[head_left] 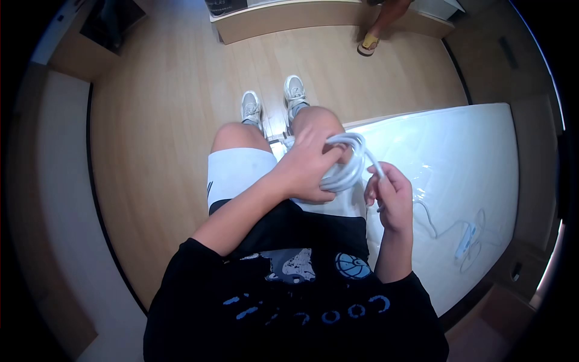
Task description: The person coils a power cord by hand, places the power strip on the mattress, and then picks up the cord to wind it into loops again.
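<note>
A white cable is wound into several loops above my lap. My left hand is closed around the left side of these loops, its fingertips blurred at the top. On the right, my right hand pinches a single strand that leaves the coil. A thin white cord runs on from near my right hand across the plastic-wrapped mattress. It reaches a small white and light-blue device, which lies among more loose cord. Between my knees shows a small pale object, too hidden to name.
I sit on the mattress edge with my sneakers on the wooden floor. Ahead stands a low wooden bench or platform. Another person's sandalled foot is in front of it. A dark-fronted cabinet stands far left.
</note>
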`<state>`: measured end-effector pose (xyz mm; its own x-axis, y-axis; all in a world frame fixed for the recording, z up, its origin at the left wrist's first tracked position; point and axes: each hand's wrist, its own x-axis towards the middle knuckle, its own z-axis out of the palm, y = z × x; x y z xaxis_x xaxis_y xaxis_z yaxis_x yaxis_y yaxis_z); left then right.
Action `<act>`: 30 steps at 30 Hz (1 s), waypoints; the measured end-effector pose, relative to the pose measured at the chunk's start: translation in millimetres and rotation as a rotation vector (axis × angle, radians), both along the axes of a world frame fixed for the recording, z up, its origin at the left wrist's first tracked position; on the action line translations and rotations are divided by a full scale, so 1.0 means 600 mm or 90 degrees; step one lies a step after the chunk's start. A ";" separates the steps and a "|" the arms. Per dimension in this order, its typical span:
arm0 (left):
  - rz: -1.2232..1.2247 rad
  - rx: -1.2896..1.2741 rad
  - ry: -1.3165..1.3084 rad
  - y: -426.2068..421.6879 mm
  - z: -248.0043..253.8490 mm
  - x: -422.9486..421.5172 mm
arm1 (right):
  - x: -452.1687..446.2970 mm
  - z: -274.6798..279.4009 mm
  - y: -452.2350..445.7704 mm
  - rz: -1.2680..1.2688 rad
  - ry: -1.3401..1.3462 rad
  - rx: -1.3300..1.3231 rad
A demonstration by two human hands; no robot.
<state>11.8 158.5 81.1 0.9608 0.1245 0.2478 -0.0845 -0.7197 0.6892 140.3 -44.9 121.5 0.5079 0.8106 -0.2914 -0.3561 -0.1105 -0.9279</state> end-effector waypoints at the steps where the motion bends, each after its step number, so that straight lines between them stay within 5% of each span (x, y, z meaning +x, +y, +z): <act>1: 0.034 -0.087 -0.019 -0.002 0.015 -0.007 | -0.007 0.019 0.010 0.063 -0.081 0.052; 2: 0.069 -0.174 -0.039 -0.004 0.023 -0.014 | -0.014 0.042 0.021 0.128 -0.162 0.105; 6: 0.213 -0.052 -0.119 0.004 0.049 -0.062 | -0.025 0.120 0.049 0.256 -0.402 0.174; 9: 0.299 -0.104 -0.199 0.016 0.043 -0.079 | -0.002 0.079 0.043 0.229 -0.448 0.103; 13: 0.248 -0.293 -0.162 0.006 0.034 -0.082 | -0.010 0.038 0.042 0.217 -0.570 0.023; 14: 0.255 -0.235 -0.138 0.000 0.028 -0.079 | -0.023 0.034 0.044 0.190 -0.562 0.056; 18: 0.116 -0.622 -0.086 -0.012 -0.012 -0.073 | -0.069 0.042 0.069 0.168 -0.554 0.077; 21: 0.088 -0.672 -0.143 -0.012 -0.011 -0.076 | -0.098 0.035 0.082 0.086 -0.394 0.027; 25: 0.029 -0.694 -0.079 -0.011 0.017 -0.089 | -0.100 0.029 0.115 0.104 -0.596 0.137; 30: -0.015 -0.778 -0.152 -0.013 -0.013 -0.089 | -0.117 0.038 0.143 0.082 -0.530 0.119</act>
<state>-41.5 150.7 73.3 0.9130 0.3791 0.1505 -0.3037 0.3853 0.8714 69.9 40.7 144.1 0.3981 0.8740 0.2787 0.4524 0.0772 -0.8884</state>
